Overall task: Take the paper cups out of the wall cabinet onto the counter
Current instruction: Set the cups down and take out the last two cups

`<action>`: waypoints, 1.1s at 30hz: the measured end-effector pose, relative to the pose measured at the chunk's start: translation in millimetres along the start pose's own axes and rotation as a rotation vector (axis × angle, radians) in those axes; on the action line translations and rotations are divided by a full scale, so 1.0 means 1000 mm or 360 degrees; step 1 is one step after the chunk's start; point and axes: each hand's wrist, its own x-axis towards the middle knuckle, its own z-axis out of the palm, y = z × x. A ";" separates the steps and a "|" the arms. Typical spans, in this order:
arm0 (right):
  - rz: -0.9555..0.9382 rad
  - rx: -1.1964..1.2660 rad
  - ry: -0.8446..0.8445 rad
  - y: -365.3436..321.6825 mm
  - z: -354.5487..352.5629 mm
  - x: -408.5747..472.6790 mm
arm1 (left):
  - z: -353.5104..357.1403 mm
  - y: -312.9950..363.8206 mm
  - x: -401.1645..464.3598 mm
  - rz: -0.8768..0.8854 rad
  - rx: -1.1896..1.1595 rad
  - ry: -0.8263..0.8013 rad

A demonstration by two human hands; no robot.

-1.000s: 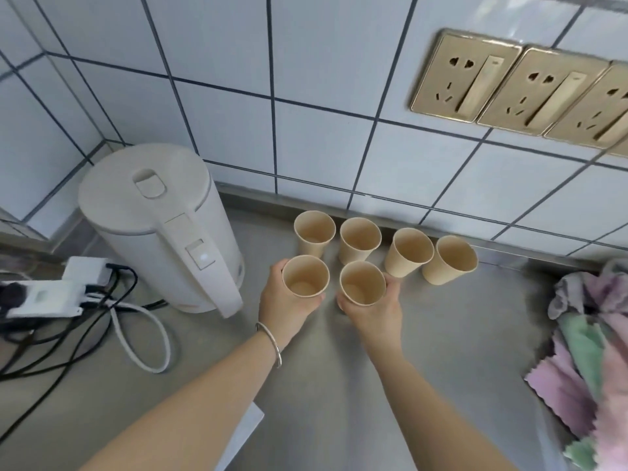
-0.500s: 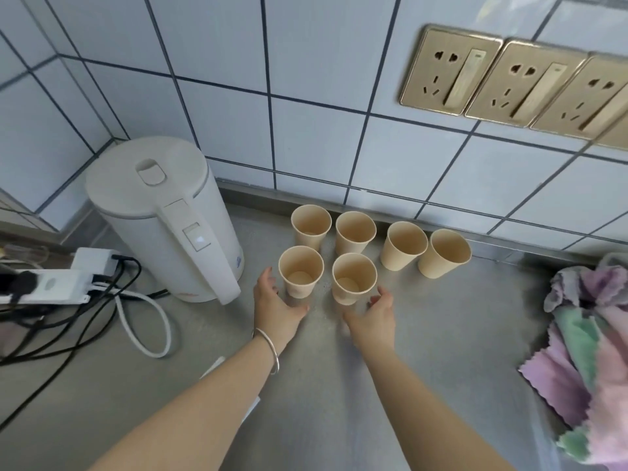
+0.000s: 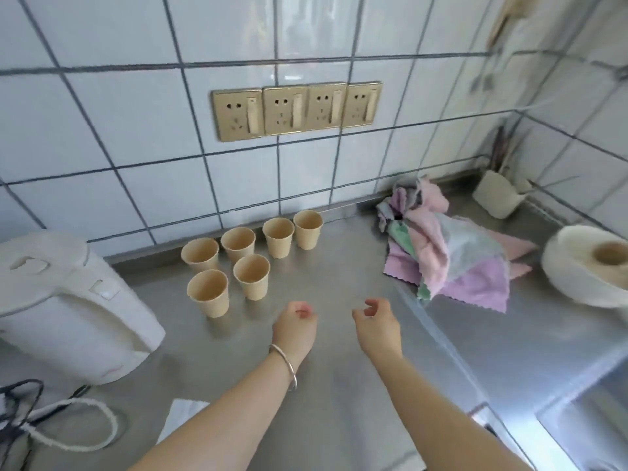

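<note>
On the steel counter (image 3: 339, 385), against the tiled wall, six plain tan paper cups (image 3: 249, 253) stand upright, mouths open. Left hand (image 3: 295, 329) and right hand (image 3: 377, 329) hover nearby, loosely curled, holding nothing.

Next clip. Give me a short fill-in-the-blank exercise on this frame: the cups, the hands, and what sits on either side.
1. ____ paper cups stand upright on the counter.
2. The left hand and the right hand hold ____.
3. The white kettle stands to the ____ of the cups.
4. On the wall above the cups sits a row of ____ gold sockets.

Missing words: six; nothing; left; four
</note>
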 end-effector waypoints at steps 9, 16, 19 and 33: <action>0.0280 0.0443 0.0977 0.106 -0.201 -0.113 | 0.142 0.074 -0.176 0.0655 0.0212 -0.1003; 0.0504 0.0639 0.1609 0.223 -0.329 -0.279 | 0.231 0.058 -0.399 0.0923 0.0333 -0.1737; 0.0558 0.0641 0.1855 0.272 -0.376 -0.368 | 0.251 0.037 -0.511 0.0998 0.0357 -0.2025; 0.0884 0.0485 0.2870 0.392 -0.539 -0.728 | 0.258 -0.027 -0.956 0.1434 0.0386 -0.3175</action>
